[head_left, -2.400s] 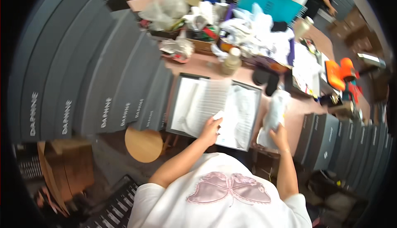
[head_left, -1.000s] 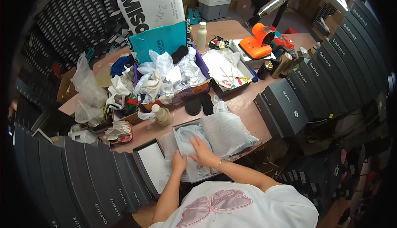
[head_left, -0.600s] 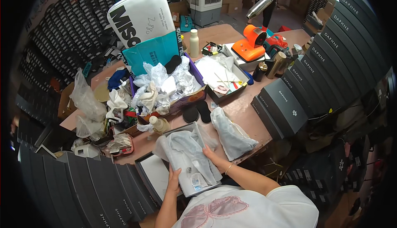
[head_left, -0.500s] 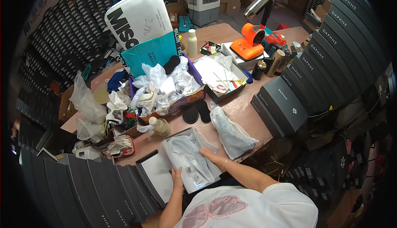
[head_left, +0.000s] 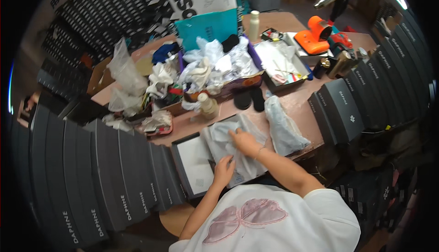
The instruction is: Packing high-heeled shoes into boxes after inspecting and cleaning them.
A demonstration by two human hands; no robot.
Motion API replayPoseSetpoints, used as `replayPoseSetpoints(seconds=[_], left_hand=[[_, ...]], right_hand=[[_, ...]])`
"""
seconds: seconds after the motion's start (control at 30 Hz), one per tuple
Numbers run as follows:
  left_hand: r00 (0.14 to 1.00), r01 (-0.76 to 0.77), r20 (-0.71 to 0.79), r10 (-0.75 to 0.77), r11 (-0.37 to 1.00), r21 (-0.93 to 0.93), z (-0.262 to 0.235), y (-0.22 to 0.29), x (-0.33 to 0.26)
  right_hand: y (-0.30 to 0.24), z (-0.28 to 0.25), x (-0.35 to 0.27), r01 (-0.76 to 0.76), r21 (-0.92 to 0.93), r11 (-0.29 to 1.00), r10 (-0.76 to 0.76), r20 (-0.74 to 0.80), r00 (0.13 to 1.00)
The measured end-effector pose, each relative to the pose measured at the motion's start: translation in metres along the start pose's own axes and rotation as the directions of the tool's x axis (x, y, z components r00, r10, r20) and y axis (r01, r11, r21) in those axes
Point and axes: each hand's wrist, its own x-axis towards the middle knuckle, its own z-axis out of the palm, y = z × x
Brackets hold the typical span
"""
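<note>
Pale, translucent wrapping point(head_left: 219, 132) is what you've got in front of you, spread out at the near edge of the table point(head_left: 299, 97), right beside a shallow dark-grey box part point(head_left: 195, 161) with a white inside. It covers most of what's under it, so can't tell you what's in there. Your right hand point(head_left: 245, 142) is on top of the wrapping, fingers bent and partly spread; can't tell if they're pinching it. Your left hand point(head_left: 223, 171) is loosely curled at the wrapping's near-left side, and whether it has hold of anything doesn't show either. Just to the right there's a wrapped bundle point(head_left: 284, 127), contents hidden. Further back, your purple-sided box point(head_left: 254, 55) is piled high with crumpled white stuff point(head_left: 222, 64), and the dark open box point(head_left: 286, 84) next to it has white sheets point(head_left: 274, 60) plus thin sticks. Over left, a small reddish tray point(head_left: 170, 127) holds pale, slim pieces.
</note>
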Motion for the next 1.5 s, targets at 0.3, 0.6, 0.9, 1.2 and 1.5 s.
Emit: replayPoseSetpoints(seconds=[0.3,0.6,0.9,1.2,1.5], left_hand=[[0.864,0.442,0.467,-0.188,-0.160,-0.883,-0.015,0.057,0.010],[0.894,0.279,0.328,-0.306,-0.193,-0.941,-0.030,0.019,0.022],[0.874,0.063,0.059,-0.483,-0.007,-0.998,-0.042,-0.020,0.007],[0.867,-0.153,-0.145,-0.476,0.023,-0.988,-0.091,0.052,0.008],[0.770,-0.005,-0.624,-0.133,0.977,-0.214,-0.179,0.001,0.081]], right_hand=[[-0.029,-0.041,-0.032,-0.168,0.710,0.684,0.200,0.039,0.979],[-0.060,-0.094,-0.073,0.112,0.758,0.643,-0.120,-0.045,0.992],[-0.063,-0.126,-0.089,0.045,0.766,0.641,-0.073,0.002,0.997],[-0.077,-0.060,-0.082,0.201,0.693,0.692,-0.191,-0.092,0.977],[-0.057,-0.113,-0.096,0.293,0.506,0.811,-0.321,-0.033,0.947]])
